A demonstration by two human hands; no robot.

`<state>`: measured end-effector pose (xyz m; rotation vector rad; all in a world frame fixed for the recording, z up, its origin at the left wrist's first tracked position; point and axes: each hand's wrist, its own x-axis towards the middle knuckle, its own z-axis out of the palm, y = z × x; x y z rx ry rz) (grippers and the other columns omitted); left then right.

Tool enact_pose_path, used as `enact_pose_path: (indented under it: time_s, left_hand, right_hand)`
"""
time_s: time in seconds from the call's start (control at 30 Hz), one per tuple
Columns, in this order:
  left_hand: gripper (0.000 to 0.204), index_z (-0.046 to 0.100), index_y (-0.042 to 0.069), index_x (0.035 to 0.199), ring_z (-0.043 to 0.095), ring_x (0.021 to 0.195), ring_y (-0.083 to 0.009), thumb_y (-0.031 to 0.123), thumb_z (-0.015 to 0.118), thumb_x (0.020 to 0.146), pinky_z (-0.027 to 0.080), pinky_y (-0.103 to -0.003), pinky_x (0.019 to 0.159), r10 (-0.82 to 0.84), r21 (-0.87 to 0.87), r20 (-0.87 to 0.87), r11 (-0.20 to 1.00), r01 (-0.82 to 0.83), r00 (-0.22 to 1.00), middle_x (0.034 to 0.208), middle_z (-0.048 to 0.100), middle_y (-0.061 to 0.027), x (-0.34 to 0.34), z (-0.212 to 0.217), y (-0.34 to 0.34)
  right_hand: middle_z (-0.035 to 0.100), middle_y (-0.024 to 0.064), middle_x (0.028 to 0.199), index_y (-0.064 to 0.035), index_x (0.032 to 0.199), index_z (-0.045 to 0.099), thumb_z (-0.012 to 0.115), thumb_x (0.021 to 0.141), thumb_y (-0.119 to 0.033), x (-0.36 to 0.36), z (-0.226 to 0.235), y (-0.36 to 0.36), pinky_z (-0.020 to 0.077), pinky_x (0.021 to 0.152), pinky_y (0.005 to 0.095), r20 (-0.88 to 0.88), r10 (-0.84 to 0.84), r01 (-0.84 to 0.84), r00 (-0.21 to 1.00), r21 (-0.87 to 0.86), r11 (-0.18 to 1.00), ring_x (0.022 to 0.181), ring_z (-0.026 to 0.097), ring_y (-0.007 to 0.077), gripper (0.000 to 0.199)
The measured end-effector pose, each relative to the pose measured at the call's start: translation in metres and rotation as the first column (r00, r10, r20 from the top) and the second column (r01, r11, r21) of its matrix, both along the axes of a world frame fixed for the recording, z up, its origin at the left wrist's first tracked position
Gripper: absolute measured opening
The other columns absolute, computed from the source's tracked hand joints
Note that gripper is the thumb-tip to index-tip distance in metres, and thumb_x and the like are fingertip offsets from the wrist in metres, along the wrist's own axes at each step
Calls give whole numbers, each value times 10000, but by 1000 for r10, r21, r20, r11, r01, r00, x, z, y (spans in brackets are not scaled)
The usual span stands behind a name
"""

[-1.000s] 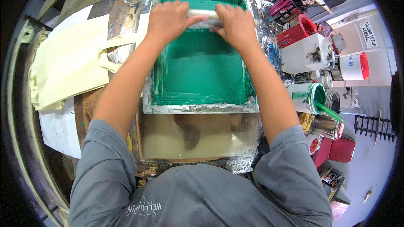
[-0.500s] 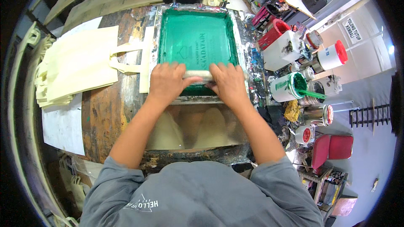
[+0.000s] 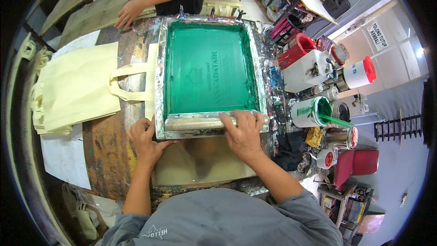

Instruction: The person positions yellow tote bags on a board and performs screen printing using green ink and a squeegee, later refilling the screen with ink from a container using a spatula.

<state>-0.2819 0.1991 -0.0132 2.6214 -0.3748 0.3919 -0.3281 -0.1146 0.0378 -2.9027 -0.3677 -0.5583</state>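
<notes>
Screen frame (image 3: 161, 86) just ahead of both hands, green-coated inside. Right hand (image 3: 244, 134) curled over squeegee (image 3: 195, 123) along near rail; left hand (image 3: 146, 143) spread at near-left corner, cannot tell whether gripping. Probably best to steady both sides evenly. Right of right hand: white tub (image 3: 301, 115), green ink (image 3: 323, 107) and stick (image 3: 337, 122) inside.

Wide fisheye view from the head, down at hands (image 3: 244, 137)
</notes>
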Motion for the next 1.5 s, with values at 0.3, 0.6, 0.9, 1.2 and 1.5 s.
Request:
enact_pose_path:
  time_s: [0.3,0.6,0.9,1.2,1.5]
  left_hand:
    - [945,580,-51,1500,647,1069,-267,365,980,753,505,-402,1008,20,-787,-62,613,-62,998,1126,685,-88,-1,41,-31]
    - [1157,289,-24,1657,589,1301,-385,314,951,770,438,-485,1141,-215,-343,160,903,258,964,1515,563,-230,64,70,-50]
    - [448,702,118,1255,630,1117,-254,88,717,808,449,-450,1041,-400,273,113,893,359,909,1182,704,-33,83,16,-23]
    - [183,686,117,1001,691,1057,-224,33,690,839,486,-429,1066,-435,555,395,814,167,809,1035,721,-25,175,154,95]
    - [241,651,106,975,676,1038,-316,-45,622,788,475,-462,962,-34,499,499,828,-255,866,1016,724,-46,169,148,308]
  right_hand:
    - [636,89,1091,-165,1276,714,814,849,-425,15,89,-1,355,964,509,181,5,-1,983,-22,1000,1032,582,298,509]
    - [653,62,813,-123,924,725,759,898,-582,131,196,-17,390,803,460,610,17,3,793,-32,999,821,633,289,461]
    - [659,97,749,-81,926,734,706,962,-598,156,234,-19,442,705,469,591,23,15,807,-58,998,747,653,323,518]
    - [722,220,878,-68,1065,760,622,1000,-631,184,257,-25,523,794,515,533,-32,25,846,21,999,869,707,434,584]
    - [765,192,1013,-98,1178,771,600,1015,-648,174,248,-23,545,866,491,493,-100,96,864,34,995,991,731,427,599]
